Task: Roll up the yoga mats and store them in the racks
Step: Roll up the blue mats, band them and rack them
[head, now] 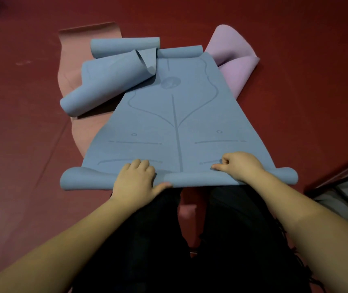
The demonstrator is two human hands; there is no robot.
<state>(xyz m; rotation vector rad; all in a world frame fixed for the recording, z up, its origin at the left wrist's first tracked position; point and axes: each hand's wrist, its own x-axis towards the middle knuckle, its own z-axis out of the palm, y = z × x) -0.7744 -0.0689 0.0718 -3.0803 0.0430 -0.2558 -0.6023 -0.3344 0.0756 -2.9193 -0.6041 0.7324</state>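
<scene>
My left hand (135, 178) curls over the roll (190, 178) I have started at the near end of the blue mat (175, 123), fingers on top and thumb tucked under the near edge. My right hand (239, 166) grips the same roll further to 3 o'clock, fingers bunched into a loose fist and thumb pointing in toward the centre line. The mat runs away from me toward 12 o'clock, lying flat except for this first turn, which sits just ahead of my knees (221, 208).

The risk, as I judge it, is a crooked roll. The turn looks fatter and looser at its 9 o'clock end than under my hands, and if I push on without evening it out, the mat will cone and its edges will step out sideways. A slack first turn would also leave a hollow core, so the roll may spring open when I lift it.

At 11 o'clock a second blue mat (109, 81) lies crumpled, one corner resting on my mat's far end. It will block the roll unless I move it. A pink mat (236, 66) is folded at 1 o'clock, touching the far right edge, and a reddish mat (88, 34) lies underneath at 10 o'clock. A dark frame (342, 182), perhaps a rack, shows at 4 o'clock on the red floor (21, 102).
</scene>
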